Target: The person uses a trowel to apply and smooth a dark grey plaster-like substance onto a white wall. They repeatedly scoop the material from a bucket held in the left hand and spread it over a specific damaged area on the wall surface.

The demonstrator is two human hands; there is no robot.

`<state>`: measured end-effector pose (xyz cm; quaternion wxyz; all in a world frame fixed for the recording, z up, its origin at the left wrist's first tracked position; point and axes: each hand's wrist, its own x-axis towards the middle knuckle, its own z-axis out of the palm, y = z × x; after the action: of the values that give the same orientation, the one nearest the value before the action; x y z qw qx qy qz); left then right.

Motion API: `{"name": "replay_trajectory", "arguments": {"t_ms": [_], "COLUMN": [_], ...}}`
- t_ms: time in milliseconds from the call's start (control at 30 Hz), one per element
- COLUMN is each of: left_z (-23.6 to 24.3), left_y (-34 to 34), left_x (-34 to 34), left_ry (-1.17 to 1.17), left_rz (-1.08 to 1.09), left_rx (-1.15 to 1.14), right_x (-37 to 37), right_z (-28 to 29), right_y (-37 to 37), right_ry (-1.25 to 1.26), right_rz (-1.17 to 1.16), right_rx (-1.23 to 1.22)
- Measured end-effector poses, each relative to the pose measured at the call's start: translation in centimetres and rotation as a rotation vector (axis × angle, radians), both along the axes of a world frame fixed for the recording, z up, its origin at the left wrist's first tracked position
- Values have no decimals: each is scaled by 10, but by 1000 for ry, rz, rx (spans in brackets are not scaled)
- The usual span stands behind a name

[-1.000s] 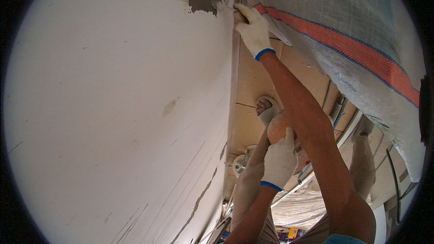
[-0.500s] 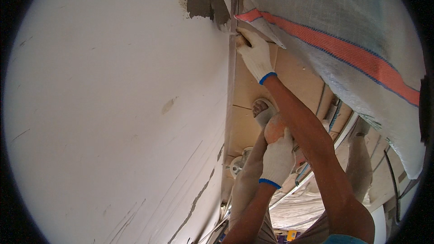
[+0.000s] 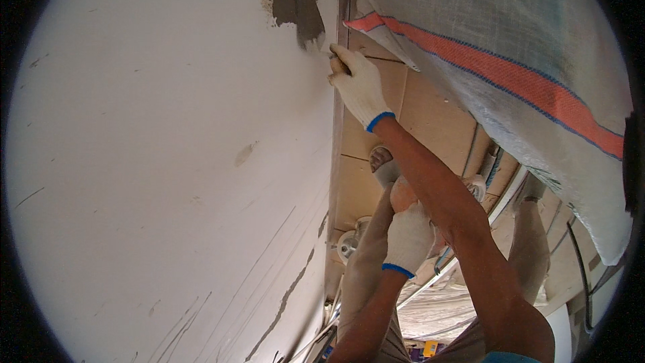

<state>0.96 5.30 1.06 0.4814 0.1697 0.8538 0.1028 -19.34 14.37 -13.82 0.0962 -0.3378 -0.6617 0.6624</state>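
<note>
My right hand, in a white knit glove with a blue cuff, is closed around the brownish handle of a putty knife. Its blade, blurred and partly hidden, meets the white wall at the lower end of a wet grey mortar patch. Lower down, my left hand, gloved the same way, is closed against a rounded orange thing. My right forearm crosses close beside it, and the left fingers are mostly hidden, so its kind stays unclear.
A large woven sack with a red stripe fills the upper right. Tan floor tiles run along the wall's foot. My sandalled foot stands there, near a round metal fitting. Crumpled plastic sheeting and a dark cable lie lower right.
My right hand has moved left and slightly down with the putty knife, off the wall's edge. The patch's two grey parts now join into one longer smear.
</note>
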Motion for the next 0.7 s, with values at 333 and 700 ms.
{"name": "replay_trajectory", "arguments": {"t_ms": [333, 700], "left_z": [-5, 5], "left_y": [1, 7], "left_x": [3, -5], "left_ry": [-91, -85], "left_rz": [-26, -22], "left_rx": [-44, -62], "right_x": [7, 27], "right_z": [3, 18], "right_y": [21, 18], "right_ry": [61, -10], "right_rz": [-72, 30], "right_rx": [-103, 13]}}
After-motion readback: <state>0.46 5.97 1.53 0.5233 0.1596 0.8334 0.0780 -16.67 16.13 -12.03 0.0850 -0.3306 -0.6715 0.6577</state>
